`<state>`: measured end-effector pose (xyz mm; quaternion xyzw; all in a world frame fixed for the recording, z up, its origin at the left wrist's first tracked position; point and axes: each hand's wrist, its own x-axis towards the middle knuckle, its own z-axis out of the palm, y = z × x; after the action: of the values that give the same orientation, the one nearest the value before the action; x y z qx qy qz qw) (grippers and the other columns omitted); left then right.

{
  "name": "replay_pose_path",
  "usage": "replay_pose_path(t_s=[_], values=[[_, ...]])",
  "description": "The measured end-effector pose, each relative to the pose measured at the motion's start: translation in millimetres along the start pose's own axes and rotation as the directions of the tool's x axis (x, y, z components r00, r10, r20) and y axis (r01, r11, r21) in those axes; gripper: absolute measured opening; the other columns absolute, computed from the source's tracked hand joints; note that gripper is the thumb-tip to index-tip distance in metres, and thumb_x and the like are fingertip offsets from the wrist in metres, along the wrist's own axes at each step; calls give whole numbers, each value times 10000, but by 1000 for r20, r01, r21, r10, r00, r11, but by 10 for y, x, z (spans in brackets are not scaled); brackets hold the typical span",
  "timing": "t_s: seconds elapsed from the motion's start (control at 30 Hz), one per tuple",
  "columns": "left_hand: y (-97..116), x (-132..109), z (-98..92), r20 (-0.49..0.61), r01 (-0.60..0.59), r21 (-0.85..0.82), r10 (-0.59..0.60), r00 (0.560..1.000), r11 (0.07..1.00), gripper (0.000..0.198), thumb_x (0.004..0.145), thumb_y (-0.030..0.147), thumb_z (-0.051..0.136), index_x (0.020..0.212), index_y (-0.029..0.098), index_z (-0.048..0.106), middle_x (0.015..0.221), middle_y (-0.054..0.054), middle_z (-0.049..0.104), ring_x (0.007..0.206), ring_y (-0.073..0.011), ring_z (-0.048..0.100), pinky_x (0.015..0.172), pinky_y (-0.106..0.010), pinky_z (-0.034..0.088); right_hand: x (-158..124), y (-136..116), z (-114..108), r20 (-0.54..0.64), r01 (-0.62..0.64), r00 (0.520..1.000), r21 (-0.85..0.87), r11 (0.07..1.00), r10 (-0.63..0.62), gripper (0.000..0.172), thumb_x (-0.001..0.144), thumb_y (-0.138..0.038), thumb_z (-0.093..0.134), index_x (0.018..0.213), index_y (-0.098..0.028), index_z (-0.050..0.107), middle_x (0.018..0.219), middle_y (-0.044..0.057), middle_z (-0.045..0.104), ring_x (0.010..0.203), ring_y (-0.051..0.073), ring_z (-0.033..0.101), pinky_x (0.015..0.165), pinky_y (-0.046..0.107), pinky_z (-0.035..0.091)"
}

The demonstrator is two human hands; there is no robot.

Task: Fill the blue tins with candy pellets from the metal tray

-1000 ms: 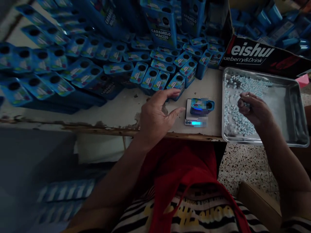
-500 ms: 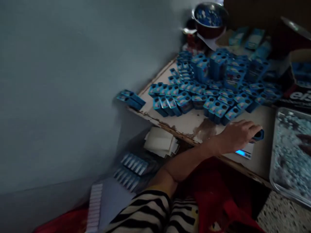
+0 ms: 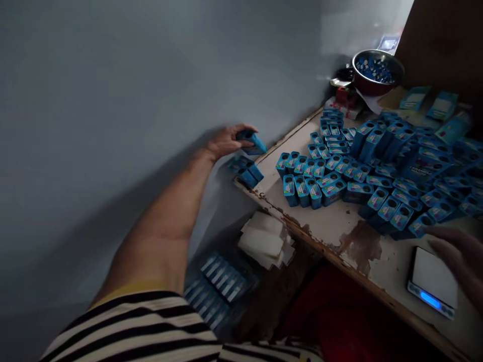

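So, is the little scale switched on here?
On. The scale has a lit blue display glowing on its front edge. Its platform is bare.

Short sleeve of black-and-white striped cloth [image 3: 151, 327] on the left arm, with a narrow yellow band [image 3: 128, 290] at its hem. Bare forearm below, down to the left hand [image 3: 226, 142]. Right hand [image 3: 458, 256] bare too, and blurred.

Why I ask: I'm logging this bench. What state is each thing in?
Left hand, shut on a box over the table corner.
Scale, on, display lit, visible platform bare.
Right hand, open, blurred, beside the scale.
Bowl, upright, holds blue pieces.
Boxes, mostly upright, packed together.
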<state>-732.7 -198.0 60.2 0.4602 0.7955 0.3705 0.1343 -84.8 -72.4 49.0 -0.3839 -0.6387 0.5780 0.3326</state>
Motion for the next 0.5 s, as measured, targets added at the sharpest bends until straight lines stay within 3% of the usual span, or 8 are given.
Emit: replay_pose_path(t_s=[0.03,0.07,0.1,0.17,0.2,0.27,0.4,0.5], values=[[-116,24,25,49,-4,-9,5,999,1000,829,576,853,897,1107,241,722,803,150,689,844,-97,551,953,-306,584,71,-19,140,50,136,990,-199,971,-128,340,807,-370,946,1026,-604,830,1103,123,806,1092,418,788,760,620,726],[-218,28,55,100,-13,-18,15,995,1000,850,562,881,885,1104,245,733,792,150,703,820,-96,555,901,-287,579,171,-37,316,175,313,949,-396,863,-264,247,880,-400,893,1070,-551,844,1103,115,819,1076,416,786,877,665,699],[-312,18,87,149,-26,-24,29,988,999,861,553,896,882,1101,245,748,800,145,725,804,-95,562,850,-271,570,290,-53,515,308,482,875,-477,735,-374,165,958,-430,817,1110,-488,843,1100,106,829,1058,409,783,940,697,661],[-474,-18,163,211,-64,-29,68,975,998,860,542,904,890,1078,241,778,872,123,780,810,-97,581,806,-258,553,544,-78,933,524,676,734,-496,545,-432,195,1089,-382,656,1197,-356,817,1153,112,827,1070,361,759,972,628,632],[-542,-38,211,218,-87,-27,90,972,996,846,538,904,895,1052,240,788,921,109,800,832,-103,592,825,-262,553,661,-89,1131,599,728,682,-502,468,-420,234,1120,-336,596,1224,-299,802,1182,124,819,1086,345,737,985,586,616],[-645,-74,328,185,-132,-15,133,974,991,801,525,890,912,979,241,793,973,84,809,897,-123,602,941,-293,554,859,-115,1478,704,775,631,-553,305,-326,283,1113,-248,561,1299,-228,775,1256,154,784,1140,341,678,1006,532,570],[-717,-128,535,54,-196,10,196,979,980,755,522,862,934,923,241,782,960,52,777,999,-159,592,1209,-410,460,1142,-179,1963,808,810,584,-586,-3,-80,589,941,-158,705,1528,-188,670,1406,199,675,1243,383,588,992,492,475],[-716,-175,548,-14,-209,12,209,978,978,751,578,888,894,953,246,785,1026,57,793,1048,-164,614,1247,-441,434,1293,-227,2185,833,826,553,-550,-122,-17,673,888,-98,721,1552,-172,640,1425,210,642,1249,374,564,995,465,423]])
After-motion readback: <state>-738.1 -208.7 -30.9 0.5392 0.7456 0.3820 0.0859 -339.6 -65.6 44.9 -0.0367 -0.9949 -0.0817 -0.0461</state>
